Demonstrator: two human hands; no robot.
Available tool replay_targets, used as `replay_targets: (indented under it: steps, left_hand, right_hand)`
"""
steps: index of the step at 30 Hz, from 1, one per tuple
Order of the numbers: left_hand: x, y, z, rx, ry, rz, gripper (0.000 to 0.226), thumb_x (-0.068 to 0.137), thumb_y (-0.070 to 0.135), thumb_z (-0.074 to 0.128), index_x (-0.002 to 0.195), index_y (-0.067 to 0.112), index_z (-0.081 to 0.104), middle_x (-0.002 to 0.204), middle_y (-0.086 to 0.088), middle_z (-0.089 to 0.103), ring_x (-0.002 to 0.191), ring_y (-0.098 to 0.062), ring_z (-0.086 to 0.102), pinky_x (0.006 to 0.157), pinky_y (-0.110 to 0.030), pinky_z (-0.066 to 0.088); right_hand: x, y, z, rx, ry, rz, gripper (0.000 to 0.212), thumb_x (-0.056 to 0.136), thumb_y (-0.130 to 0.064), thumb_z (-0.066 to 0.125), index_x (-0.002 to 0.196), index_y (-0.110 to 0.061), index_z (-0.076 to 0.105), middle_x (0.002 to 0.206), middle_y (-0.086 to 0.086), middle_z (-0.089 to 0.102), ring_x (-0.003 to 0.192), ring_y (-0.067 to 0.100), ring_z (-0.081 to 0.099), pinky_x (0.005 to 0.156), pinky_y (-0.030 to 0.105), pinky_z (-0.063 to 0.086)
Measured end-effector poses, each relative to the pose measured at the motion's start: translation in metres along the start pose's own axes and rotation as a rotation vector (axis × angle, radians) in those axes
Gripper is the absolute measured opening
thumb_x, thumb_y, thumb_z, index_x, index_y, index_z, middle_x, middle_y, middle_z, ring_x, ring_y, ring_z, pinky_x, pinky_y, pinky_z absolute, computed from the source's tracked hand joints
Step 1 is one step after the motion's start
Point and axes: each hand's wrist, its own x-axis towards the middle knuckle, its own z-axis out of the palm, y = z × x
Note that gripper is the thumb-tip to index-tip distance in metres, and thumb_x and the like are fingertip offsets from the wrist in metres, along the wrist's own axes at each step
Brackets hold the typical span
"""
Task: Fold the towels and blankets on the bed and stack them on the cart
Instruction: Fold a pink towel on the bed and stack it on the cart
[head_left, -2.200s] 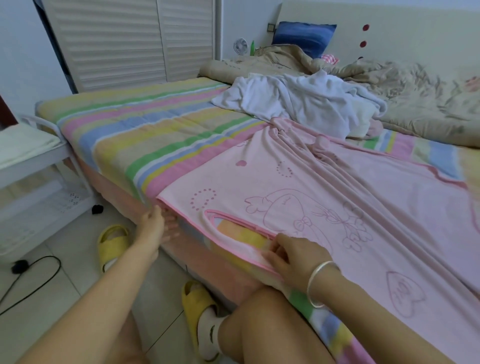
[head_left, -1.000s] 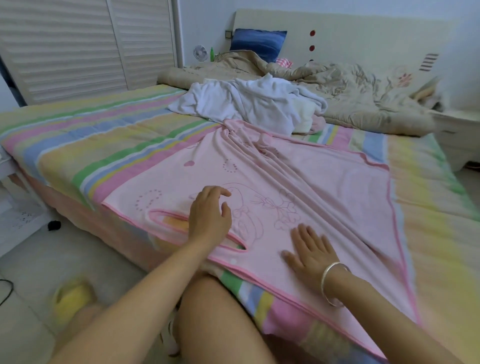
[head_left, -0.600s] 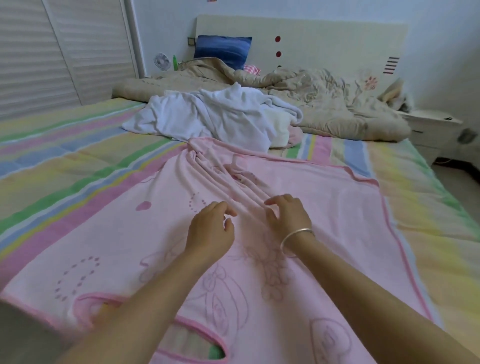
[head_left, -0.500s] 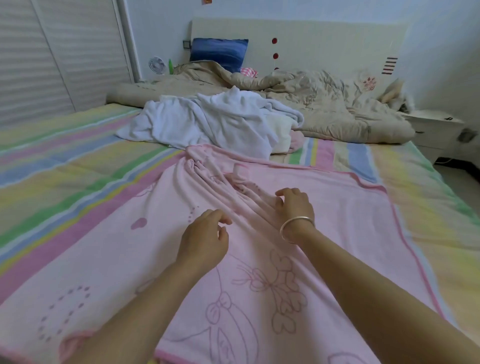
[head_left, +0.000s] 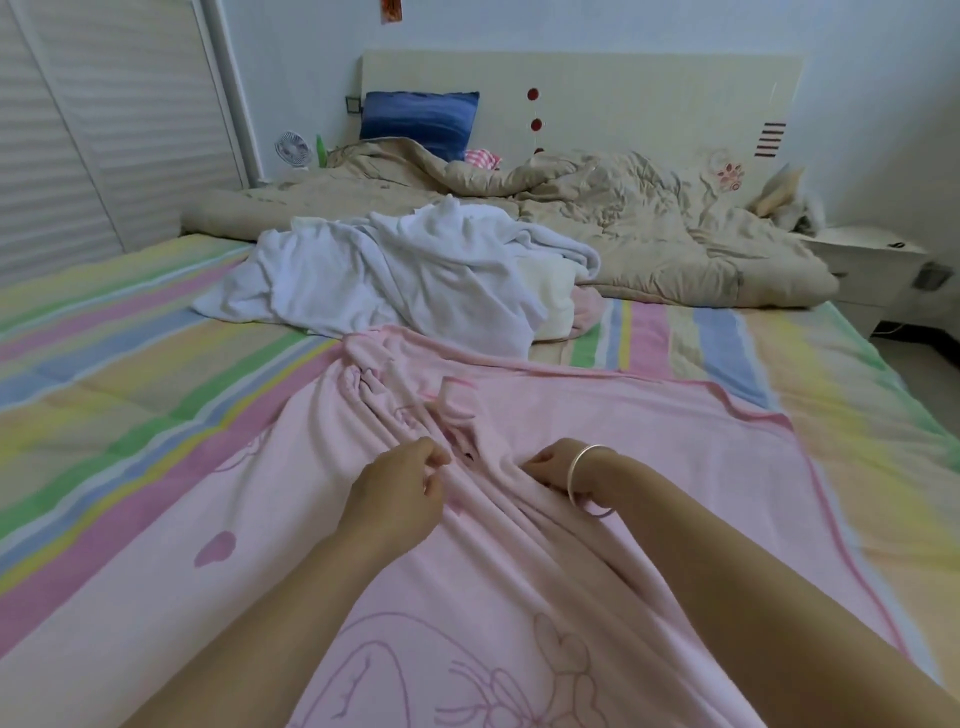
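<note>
A large pink blanket (head_left: 649, 467) with drawn cartoon outlines lies spread over the striped bed (head_left: 130, 395), bunched into long folds down its middle. My left hand (head_left: 400, 493) pinches the bunched cloth on the left side of those folds. My right hand (head_left: 556, 467), with a silver bangle at the wrist, grips the folds from the right. Behind the pink blanket lies a crumpled white towel (head_left: 374, 270), with a cream cloth (head_left: 550, 291) beside it. The cart is out of view.
A rumpled beige quilt (head_left: 613, 228) fills the head of the bed, with a blue pillow (head_left: 415, 119) against the headboard. A white nightstand (head_left: 872, 270) stands at the right. White slatted closet doors (head_left: 78, 130) are at the left.
I have leaned forward over the bed from its edge. Both hands moved up the pink blanket from its near hem to the bunched folds and now grasp them.
</note>
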Motion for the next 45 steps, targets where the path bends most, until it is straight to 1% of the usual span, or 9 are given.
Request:
replay_targets:
  steps: [5,13,18,22,28,31,34,39,45]
  left_hand:
    - [0.027,0.020,0.022,0.028,0.008,0.032,0.028,0.089,0.015,0.051,0.112,0.026,0.063,0.117,0.009,0.065,0.108,-0.018,0.060,0.090,-0.032,0.047]
    - [0.061,0.065,0.058,0.101,-0.048,0.074,0.036,0.094,0.020,0.050,0.130,0.027,0.054,0.128,0.006,0.059,0.119,-0.016,0.052,0.095,-0.032,0.044]
    - [0.081,0.092,0.080,0.133,-0.119,0.117,0.038,0.096,0.022,0.048,0.133,0.027,0.051,0.136,0.006,0.053,0.126,-0.016,0.047,0.102,-0.032,0.041]
    - [0.087,0.100,0.100,0.167,-0.207,0.125,0.041,0.097,0.024,0.047,0.137,0.028,0.046,0.141,0.008,0.048,0.129,-0.015,0.044,0.105,-0.031,0.039]
    - [0.083,0.095,0.118,0.292,-0.366,0.139,0.047,0.099,0.034,0.044,0.145,0.031,0.038,0.150,0.009,0.040,0.134,-0.015,0.041,0.109,-0.025,0.033]
    - [0.092,0.095,0.118,0.297,-0.350,0.146,0.043,0.097,0.035,0.048,0.139,0.031,0.045,0.143,0.009,0.046,0.129,-0.015,0.045,0.105,-0.027,0.037]
    - [0.105,0.094,0.120,0.279,-0.310,0.132,0.028,0.094,0.031,0.049,0.121,0.031,0.055,0.127,0.007,0.052,0.118,-0.015,0.049,0.098,-0.030,0.043]
    - [0.122,0.101,0.134,0.286,-0.164,0.164,0.016,0.089,0.018,0.047,0.094,0.028,0.058,0.102,0.009,0.052,0.103,-0.013,0.052,0.084,-0.030,0.048]
    - [0.162,0.133,0.162,0.280,-0.087,0.319,0.039,0.093,0.016,0.047,0.130,0.024,0.049,0.134,0.008,0.049,0.123,-0.015,0.044,0.100,-0.027,0.036]
  right_hand:
    - [0.011,0.008,0.001,0.206,-0.056,-0.153,0.016,0.082,-0.036,0.070,0.080,-0.021,0.070,0.075,-0.001,0.067,0.066,0.016,0.059,0.068,0.025,0.052]
    - [0.033,0.130,-0.144,0.246,0.667,0.271,0.024,0.088,-0.021,0.055,0.104,-0.009,0.069,0.105,0.014,0.067,0.092,0.031,0.062,0.078,0.031,0.045]
    - [0.042,0.168,-0.168,0.625,0.515,0.361,0.013,0.085,-0.019,0.058,0.082,-0.007,0.056,0.071,0.013,0.054,0.062,0.025,0.053,0.061,0.031,0.045]
    - [0.093,0.193,-0.163,0.526,0.460,0.378,0.065,0.083,-0.066,0.041,0.132,-0.024,0.049,0.128,0.012,0.056,0.115,0.033,0.056,0.100,0.044,0.042]
    - [0.100,0.169,-0.160,0.495,0.507,0.284,0.053,0.104,-0.014,0.035,0.151,-0.001,0.015,0.155,0.018,0.024,0.141,0.031,0.028,0.099,0.021,0.034]
    - [0.087,0.170,-0.170,0.632,0.499,0.271,0.042,0.105,-0.012,0.027,0.143,0.006,0.033,0.145,0.023,0.038,0.133,0.035,0.038,0.060,0.013,0.043]
    - [0.091,0.198,-0.184,0.413,0.646,0.331,0.038,0.098,-0.021,0.042,0.125,0.004,0.054,0.126,0.023,0.056,0.115,0.035,0.054,0.090,0.030,0.042]
    - [0.095,0.243,-0.193,0.394,0.658,0.182,0.029,0.091,-0.029,0.058,0.111,-0.011,0.069,0.105,0.013,0.069,0.090,0.027,0.060,0.078,0.031,0.042]
    - [0.112,0.259,-0.192,0.408,0.692,0.125,0.038,0.087,-0.046,0.063,0.076,-0.009,0.067,0.063,-0.001,0.055,0.058,0.016,0.046,0.056,0.027,0.035]
